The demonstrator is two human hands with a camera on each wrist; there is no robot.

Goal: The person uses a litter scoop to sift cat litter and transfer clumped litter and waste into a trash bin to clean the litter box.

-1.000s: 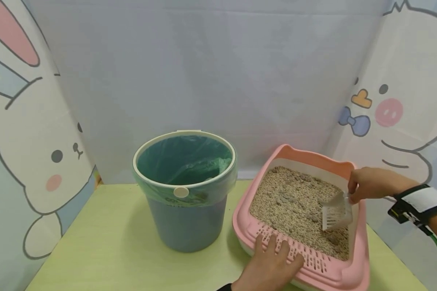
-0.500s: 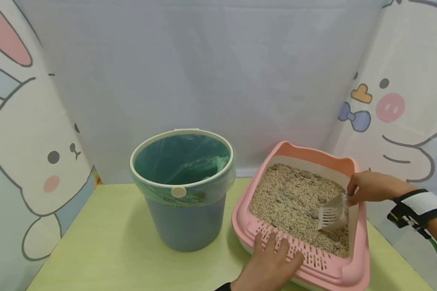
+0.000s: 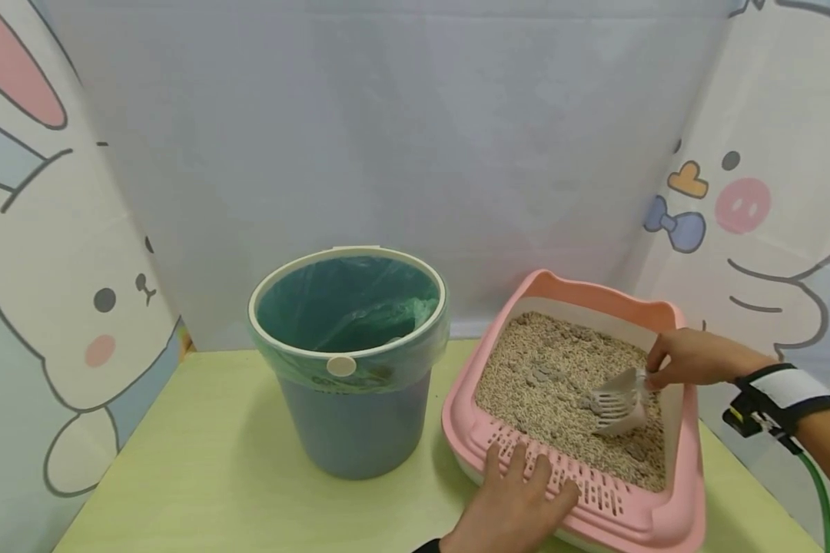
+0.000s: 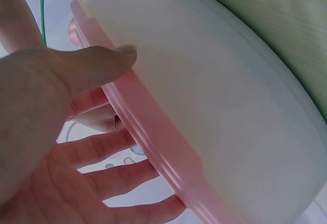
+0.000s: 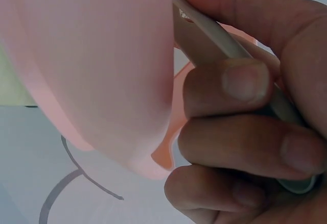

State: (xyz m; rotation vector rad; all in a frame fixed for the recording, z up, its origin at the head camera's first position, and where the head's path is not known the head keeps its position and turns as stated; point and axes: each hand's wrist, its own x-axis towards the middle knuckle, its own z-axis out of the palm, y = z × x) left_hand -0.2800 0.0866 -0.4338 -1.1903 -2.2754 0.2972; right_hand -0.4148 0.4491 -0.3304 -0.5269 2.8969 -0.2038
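Right grip (image 3: 695, 357) wrapped round the scoop handle (image 5: 219, 35); scoop (image 3: 632, 418) down in the litter (image 3: 508, 388), right half of pink tray (image 3: 685, 491), blade tilted. Left grip (image 3: 508, 507) spread out, fingers resting on tray's near slotted rim, not clenched. Bin (image 3: 356, 430) left of tray, apart. Risks: tilted blade could shed clumps if lifted before levelling; hard shove may flick pellets over the rim; light left-hand contact might let tray skid on surface (image 3: 200, 461); anything carried left could spill in the gap.
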